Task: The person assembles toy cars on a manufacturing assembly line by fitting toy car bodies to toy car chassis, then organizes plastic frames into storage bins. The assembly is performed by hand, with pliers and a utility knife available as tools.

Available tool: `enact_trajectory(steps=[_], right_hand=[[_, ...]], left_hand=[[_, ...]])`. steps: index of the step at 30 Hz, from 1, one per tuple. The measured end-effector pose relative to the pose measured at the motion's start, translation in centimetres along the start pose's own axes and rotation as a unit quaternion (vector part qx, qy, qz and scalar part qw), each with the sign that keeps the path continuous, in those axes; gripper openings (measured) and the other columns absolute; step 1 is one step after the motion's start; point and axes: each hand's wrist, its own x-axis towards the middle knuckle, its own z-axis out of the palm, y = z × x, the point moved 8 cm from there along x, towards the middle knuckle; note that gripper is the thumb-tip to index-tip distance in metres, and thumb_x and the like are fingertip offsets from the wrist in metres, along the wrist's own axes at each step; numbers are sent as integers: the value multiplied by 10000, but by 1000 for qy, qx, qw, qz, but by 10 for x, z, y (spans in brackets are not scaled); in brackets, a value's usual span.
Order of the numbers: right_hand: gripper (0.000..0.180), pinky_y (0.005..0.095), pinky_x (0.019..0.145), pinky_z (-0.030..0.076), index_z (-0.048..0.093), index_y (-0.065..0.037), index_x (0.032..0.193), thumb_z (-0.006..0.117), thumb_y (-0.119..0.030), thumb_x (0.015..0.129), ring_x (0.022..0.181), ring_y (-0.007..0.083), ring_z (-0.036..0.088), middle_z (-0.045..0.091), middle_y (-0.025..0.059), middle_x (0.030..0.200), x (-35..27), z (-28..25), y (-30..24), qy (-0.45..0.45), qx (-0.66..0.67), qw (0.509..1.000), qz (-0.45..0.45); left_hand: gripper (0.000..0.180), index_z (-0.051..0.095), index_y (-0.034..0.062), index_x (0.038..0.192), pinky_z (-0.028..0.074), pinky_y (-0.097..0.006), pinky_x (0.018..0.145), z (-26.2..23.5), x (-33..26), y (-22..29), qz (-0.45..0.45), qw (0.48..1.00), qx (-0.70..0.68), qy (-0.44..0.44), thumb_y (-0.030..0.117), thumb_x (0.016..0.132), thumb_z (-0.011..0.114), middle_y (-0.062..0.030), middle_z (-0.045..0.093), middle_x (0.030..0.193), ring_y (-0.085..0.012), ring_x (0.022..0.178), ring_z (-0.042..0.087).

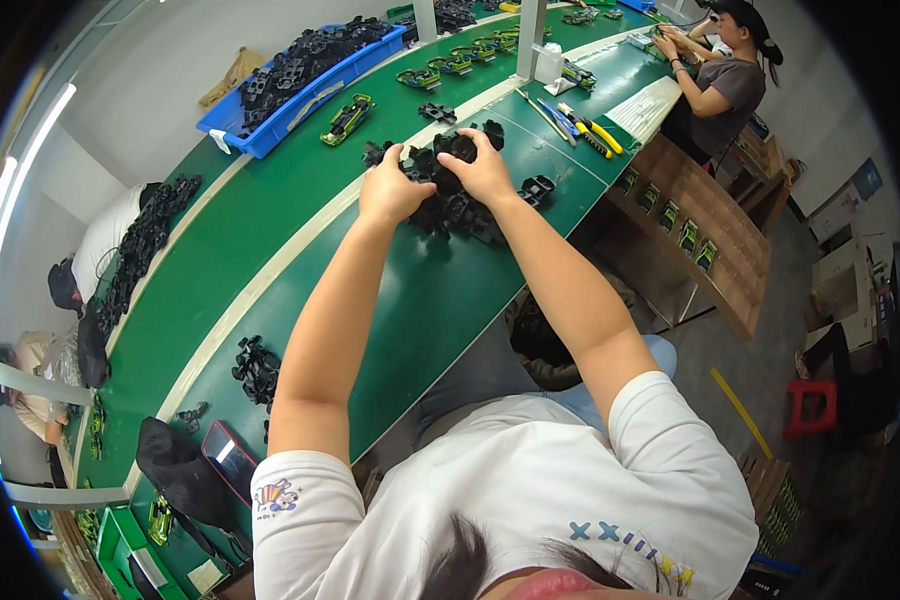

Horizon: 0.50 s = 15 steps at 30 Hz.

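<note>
Black parts (462,212), green tabletop (425,300)

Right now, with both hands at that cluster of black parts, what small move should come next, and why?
I'd probably ease one free of the black parts: the left hand and right hand curl over them, and they lie crowded together on the green table, so a single one would likely be easier to handle.

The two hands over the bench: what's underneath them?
A cluster of black parts on the green bench shows around and below the left hand and right hand. Whatever the palms and fingers cover can't be seen.
</note>
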Motion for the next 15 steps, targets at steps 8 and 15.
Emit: enact_trajectory(steps=[8, 15], right_hand=[[751, 357, 912, 434, 491, -50, 1224, 762, -423, 632, 1073, 294, 554, 571, 188, 1154, 32, -5, 4, -183, -194, 964, -8], [636, 366, 929, 418, 501, -15, 1208, 633, -457, 771, 1103, 306, 529, 558, 198, 1176, 64, -17, -3, -240, -202, 949, -18]], left_hand=[[693, 485, 110, 1269, 453, -368, 873, -15, -40, -32, -13, 997, 54, -59, 410, 692, 725, -224, 550, 1087, -330, 994, 566], [544, 548, 106, 1189, 456, -378, 858, -54, -61, -31, 2, 993, 108, -57, 388, 748, 691, -172, 561, 1074, -315, 981, 569]])
